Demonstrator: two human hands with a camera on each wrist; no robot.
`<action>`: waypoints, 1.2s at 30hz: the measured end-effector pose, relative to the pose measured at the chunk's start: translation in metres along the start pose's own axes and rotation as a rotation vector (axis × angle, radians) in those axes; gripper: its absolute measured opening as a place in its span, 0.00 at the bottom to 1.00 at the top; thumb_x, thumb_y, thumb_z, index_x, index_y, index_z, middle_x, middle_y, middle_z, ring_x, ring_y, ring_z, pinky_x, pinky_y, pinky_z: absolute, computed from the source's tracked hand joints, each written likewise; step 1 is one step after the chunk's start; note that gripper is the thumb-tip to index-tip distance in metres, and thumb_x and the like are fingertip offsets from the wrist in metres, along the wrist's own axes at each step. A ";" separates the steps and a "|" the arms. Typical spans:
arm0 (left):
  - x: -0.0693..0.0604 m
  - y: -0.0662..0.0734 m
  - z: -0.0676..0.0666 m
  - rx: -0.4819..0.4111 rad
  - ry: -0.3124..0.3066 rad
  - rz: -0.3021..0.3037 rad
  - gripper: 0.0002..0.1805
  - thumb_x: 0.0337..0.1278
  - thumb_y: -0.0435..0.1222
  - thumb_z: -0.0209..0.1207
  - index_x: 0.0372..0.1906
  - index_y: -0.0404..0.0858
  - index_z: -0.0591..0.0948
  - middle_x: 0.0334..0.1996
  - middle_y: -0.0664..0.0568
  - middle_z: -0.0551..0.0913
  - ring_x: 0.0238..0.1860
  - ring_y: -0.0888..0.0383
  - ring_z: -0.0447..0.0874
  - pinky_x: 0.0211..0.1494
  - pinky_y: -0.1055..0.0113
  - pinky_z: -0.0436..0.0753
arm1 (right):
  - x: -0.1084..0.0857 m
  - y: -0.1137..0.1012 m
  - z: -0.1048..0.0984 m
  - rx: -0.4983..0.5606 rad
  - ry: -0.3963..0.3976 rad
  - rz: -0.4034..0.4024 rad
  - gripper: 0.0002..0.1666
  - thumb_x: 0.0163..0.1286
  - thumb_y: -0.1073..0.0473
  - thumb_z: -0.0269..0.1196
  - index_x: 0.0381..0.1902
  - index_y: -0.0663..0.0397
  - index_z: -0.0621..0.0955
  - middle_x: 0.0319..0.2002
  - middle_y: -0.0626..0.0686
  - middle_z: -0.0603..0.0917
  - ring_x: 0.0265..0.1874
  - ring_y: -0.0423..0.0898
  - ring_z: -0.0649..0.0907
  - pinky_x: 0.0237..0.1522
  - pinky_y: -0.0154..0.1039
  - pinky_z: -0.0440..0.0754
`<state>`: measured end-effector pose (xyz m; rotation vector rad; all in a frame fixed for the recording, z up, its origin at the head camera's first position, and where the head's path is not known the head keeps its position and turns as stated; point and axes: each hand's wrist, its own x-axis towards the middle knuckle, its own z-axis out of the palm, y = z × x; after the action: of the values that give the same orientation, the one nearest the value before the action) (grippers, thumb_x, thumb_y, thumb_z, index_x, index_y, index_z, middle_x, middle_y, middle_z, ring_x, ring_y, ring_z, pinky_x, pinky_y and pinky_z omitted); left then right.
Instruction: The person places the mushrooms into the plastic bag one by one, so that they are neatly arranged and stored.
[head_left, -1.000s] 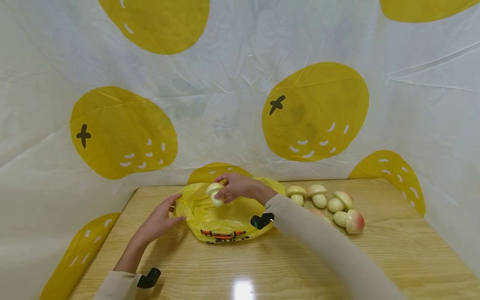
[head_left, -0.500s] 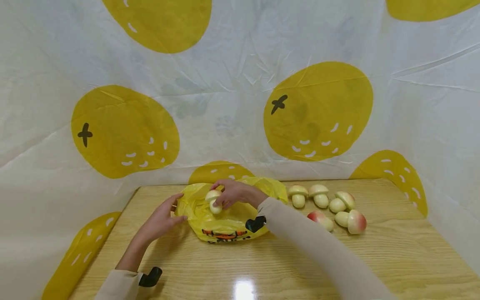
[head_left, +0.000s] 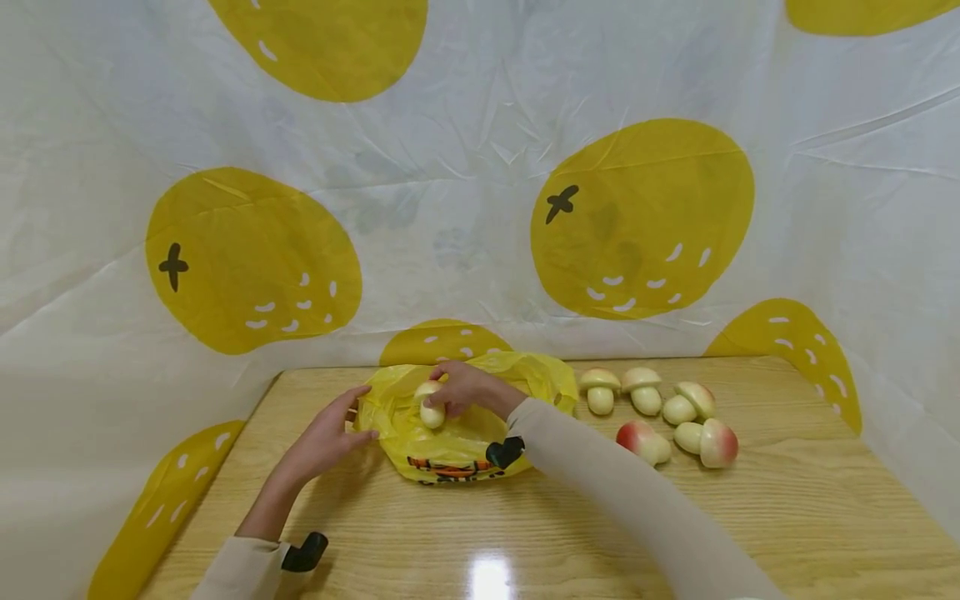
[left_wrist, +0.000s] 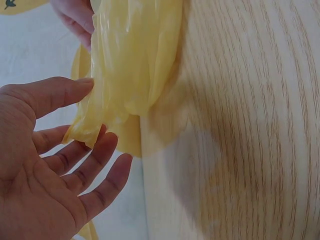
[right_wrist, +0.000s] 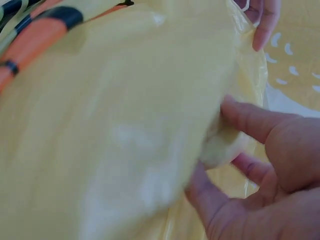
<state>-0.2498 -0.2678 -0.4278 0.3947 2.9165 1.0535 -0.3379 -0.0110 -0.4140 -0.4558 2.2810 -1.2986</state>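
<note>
My right hand (head_left: 474, 388) pinches a pale mushroom-shaped piece (head_left: 431, 408), likely a model, inside the mouth of a yellow plastic bag (head_left: 543, 382). In the right wrist view the thumb and fingers hold that mushroom (right_wrist: 220, 145), and the bag's wall partly covers it. At the bag's left side is my left hand (head_left: 321, 440), its thumb and fingers spread. The left wrist view has the bag's edge (left_wrist: 90, 130) between thumb and fingers, which lie loosely against it.
Several more mushrooms, some with red-tinged caps, lie right of the bag, among them a red-capped one (head_left: 641, 442). All stand on a wooden table (head_left: 585, 533). Behind hangs a white cloth (head_left: 450, 250) with yellow fruit prints.
My right hand has lowered the mushroom a little further into the bag. The right forearm shifted left, uncovering the red-capped mushroom. My left hand has stayed at the bag's left edge.
</note>
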 end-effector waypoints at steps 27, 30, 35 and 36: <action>0.000 0.004 -0.002 0.008 0.007 -0.004 0.42 0.64 0.37 0.67 0.77 0.33 0.61 0.59 0.37 0.75 0.60 0.38 0.76 0.50 0.52 0.83 | -0.013 -0.007 -0.015 -0.167 -0.028 -0.025 0.33 0.66 0.65 0.71 0.68 0.58 0.75 0.66 0.64 0.76 0.46 0.56 0.85 0.52 0.52 0.83; 0.000 0.004 -0.002 0.010 0.010 -0.008 0.42 0.64 0.36 0.68 0.77 0.33 0.61 0.59 0.37 0.75 0.60 0.38 0.76 0.51 0.51 0.82 | -0.020 -0.008 -0.021 -0.207 -0.038 -0.053 0.33 0.67 0.64 0.70 0.68 0.60 0.74 0.62 0.68 0.78 0.49 0.57 0.86 0.53 0.53 0.83; -0.001 0.003 -0.003 0.017 0.013 -0.001 0.41 0.63 0.36 0.68 0.77 0.32 0.62 0.58 0.37 0.76 0.59 0.38 0.76 0.52 0.49 0.82 | -0.034 -0.011 -0.032 -0.260 -0.065 -0.093 0.31 0.68 0.64 0.69 0.67 0.61 0.75 0.61 0.69 0.78 0.50 0.56 0.85 0.53 0.54 0.83; -0.001 0.003 -0.003 0.021 0.012 0.000 0.41 0.63 0.36 0.68 0.77 0.32 0.62 0.58 0.37 0.76 0.59 0.38 0.77 0.53 0.49 0.82 | -0.037 -0.012 -0.035 -0.265 -0.070 -0.097 0.30 0.68 0.64 0.69 0.67 0.61 0.76 0.61 0.68 0.79 0.50 0.56 0.85 0.53 0.53 0.83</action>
<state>-0.2485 -0.2677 -0.4231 0.3898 2.9404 1.0303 -0.3259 0.0266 -0.3797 -0.6991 2.4068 -1.0095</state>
